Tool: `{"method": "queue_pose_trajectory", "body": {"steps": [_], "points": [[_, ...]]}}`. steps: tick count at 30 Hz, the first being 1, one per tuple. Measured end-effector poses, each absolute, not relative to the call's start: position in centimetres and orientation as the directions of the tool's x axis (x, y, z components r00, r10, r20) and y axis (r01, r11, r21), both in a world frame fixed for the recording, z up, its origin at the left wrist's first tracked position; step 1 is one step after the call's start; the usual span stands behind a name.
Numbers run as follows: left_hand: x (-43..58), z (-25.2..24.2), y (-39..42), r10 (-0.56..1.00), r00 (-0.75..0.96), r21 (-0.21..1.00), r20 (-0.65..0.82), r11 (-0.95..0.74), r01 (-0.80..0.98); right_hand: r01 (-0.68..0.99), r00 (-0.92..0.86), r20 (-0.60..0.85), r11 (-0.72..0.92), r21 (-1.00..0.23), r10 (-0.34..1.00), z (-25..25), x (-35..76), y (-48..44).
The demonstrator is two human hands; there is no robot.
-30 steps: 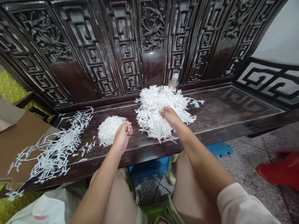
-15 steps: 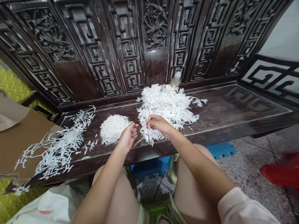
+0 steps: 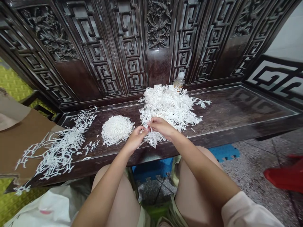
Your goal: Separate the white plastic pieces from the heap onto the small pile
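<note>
My right hand (image 3: 162, 126) pinches a white branched plastic piece at the front left of the large pile of white branched pieces (image 3: 168, 104). Close against its fingertips, my left hand (image 3: 136, 137) is closed too, thumb and fingers pressed together on part of the same piece, as far as the small details show. Left of my left hand lies a rounded heap of short white bits (image 3: 117, 129). Bare, stringy white stems (image 3: 63, 145) are gathered farther left on the dark wooden bench (image 3: 227, 110).
A small capped bottle (image 3: 179, 81) stands behind the large pile, against the carved backrest (image 3: 159, 66). Brown cardboard (image 3: 26, 138) leans at the left end. White scraps (image 3: 91, 147) are scattered near the stems. A red object (image 3: 284, 175) is on the floor at right.
My left hand has moved right, from beside the rounded heap to my right hand's fingertips. The right hand has stayed nearly where it was, still pinching.
</note>
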State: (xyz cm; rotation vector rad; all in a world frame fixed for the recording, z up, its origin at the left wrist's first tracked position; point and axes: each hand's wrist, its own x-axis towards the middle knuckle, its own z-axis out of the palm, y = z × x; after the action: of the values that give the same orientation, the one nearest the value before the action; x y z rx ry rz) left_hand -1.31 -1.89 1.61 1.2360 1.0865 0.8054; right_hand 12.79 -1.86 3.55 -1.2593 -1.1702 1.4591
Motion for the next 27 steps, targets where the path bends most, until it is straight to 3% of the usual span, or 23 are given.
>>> {"method": "queue_pose_trajectory", "body": {"steps": [3, 5, 13, 20, 27], "points": [[-1.25, 1.54, -1.85, 0.937, 0.328, 0.982, -0.122, 0.066, 0.177, -0.018, -0.141, -0.224, -0.229, -0.973, 0.964, 4.00, 12.73, -2.25], [-1.24, 1.45, -1.85, 0.930, 0.336, 0.980, -0.151, 0.096, 0.174, -0.019, -0.152, -0.242, -0.247, -0.969, 0.958, 4.22, 12.80, -2.37], [-0.93, 0.96, -1.82, 0.879, 0.368, 0.930, -0.304, 0.357, -0.086, -0.026, -0.205, -0.237, -0.248, -0.968, 0.950, 4.49, 13.02, -2.35], [-1.50, 1.29, -1.26, 0.923, 0.298, 0.913, -0.244, 0.323, -0.251, -0.135, -0.089, -0.318, -0.328, -0.935, 0.944, 4.60, 12.94, -2.34], [-1.90, 1.18, -1.27, 0.968, 0.194, 0.967, -0.159, 0.192, -0.165, 0.088, -0.207, -0.232, -0.218, -0.972, 0.951, 3.94, 12.88, -2.54]]}}
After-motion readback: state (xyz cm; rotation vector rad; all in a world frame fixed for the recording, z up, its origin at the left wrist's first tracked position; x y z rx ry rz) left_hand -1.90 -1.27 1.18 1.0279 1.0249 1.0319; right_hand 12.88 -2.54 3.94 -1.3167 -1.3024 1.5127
